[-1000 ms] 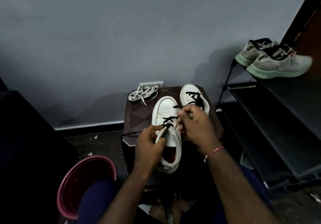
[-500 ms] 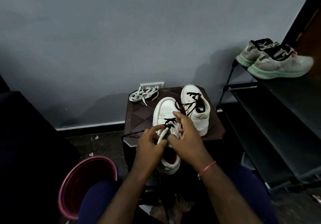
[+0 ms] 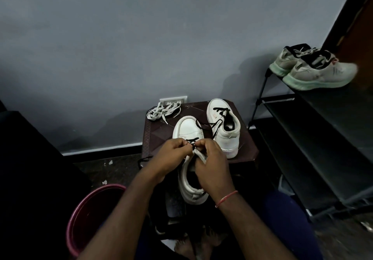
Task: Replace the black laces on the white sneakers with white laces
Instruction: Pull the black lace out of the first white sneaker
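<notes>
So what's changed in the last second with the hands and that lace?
The right hand came back from its pull toward the far sneaker and now pinches the black lace beside the left hand, which left the near sneaker's side. Both sneakers and the white laces stayed put.

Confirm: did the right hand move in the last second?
Yes. The right hand shifted left off the far sneaker, now beside the left hand over the near sneaker.

Grey running shoes (image 3: 319,72) sit atop a black rack (image 3: 333,118); a pink bucket (image 3: 94,215) stands lower left.
</notes>
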Demonstrator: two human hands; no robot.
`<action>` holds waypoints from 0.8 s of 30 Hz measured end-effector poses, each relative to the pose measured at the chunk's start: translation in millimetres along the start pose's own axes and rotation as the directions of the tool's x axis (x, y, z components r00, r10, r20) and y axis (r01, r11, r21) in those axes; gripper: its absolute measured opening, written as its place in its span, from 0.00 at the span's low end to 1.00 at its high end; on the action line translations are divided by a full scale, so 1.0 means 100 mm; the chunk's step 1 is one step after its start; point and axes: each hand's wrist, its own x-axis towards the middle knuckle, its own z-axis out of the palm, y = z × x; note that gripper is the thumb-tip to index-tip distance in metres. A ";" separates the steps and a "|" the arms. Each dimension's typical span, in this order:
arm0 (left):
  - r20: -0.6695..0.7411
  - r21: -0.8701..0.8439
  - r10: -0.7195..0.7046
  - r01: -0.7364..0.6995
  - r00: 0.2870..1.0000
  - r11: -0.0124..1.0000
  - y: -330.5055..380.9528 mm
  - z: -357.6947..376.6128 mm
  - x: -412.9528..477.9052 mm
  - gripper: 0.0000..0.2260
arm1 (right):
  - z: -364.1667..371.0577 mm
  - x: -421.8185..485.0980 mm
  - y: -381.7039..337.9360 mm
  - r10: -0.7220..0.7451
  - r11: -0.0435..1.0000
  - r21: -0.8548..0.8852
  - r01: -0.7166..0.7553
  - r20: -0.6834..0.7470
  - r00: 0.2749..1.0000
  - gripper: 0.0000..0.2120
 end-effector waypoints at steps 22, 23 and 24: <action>-0.244 -0.367 -0.110 0.013 0.964 0.930 0.05 0.06 -0.05 0.08 | -0.05 0.22 0.03 0.202 0.972 0.117 -0.204 0.030 0.979 0.11; -0.290 -0.259 -0.077 -0.001 0.954 0.966 0.00 0.08 -0.08 0.06 | -0.05 0.21 0.03 0.200 0.972 0.118 -0.202 0.025 0.979 0.11; -0.322 -0.182 -0.042 -0.018 0.946 0.983 -0.05 0.10 -0.10 0.05 | -0.05 0.20 0.02 0.196 0.973 0.117 -0.198 0.024 0.980 0.11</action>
